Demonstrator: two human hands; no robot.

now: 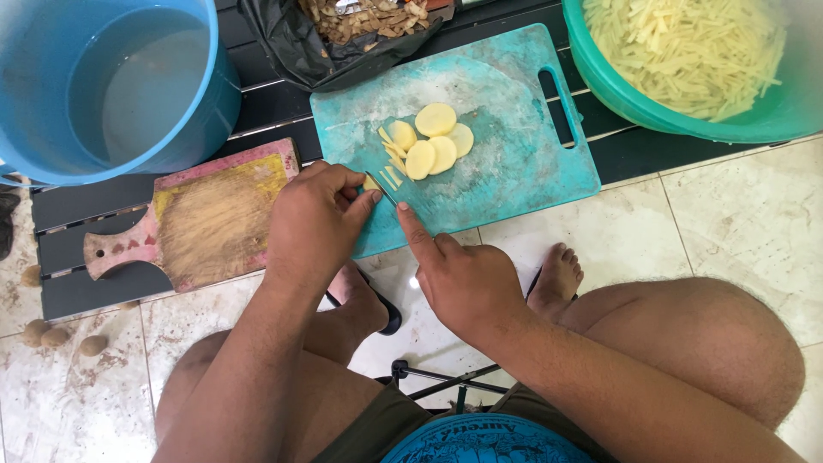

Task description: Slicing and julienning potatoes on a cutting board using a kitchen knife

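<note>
While your left hand (313, 219) pinches a small potato piece (371, 183) at the teal board's (514, 163) near-left edge, your right hand (467, 283) grips a knife (383, 189), forefinger along its spine, blade angled away-left beside those fingers. Pale, smooth round slices (435, 141) and thin sticks (393, 159) lie just beyond, mid-board.

Both forearms reach up from the lower frame toward its centre. The left hand (313, 225) is curled, knuckles up, fingertips pinched together. The right hand (463, 279) lies just right of it, index finger stretched forward, other fingers folded.
</note>
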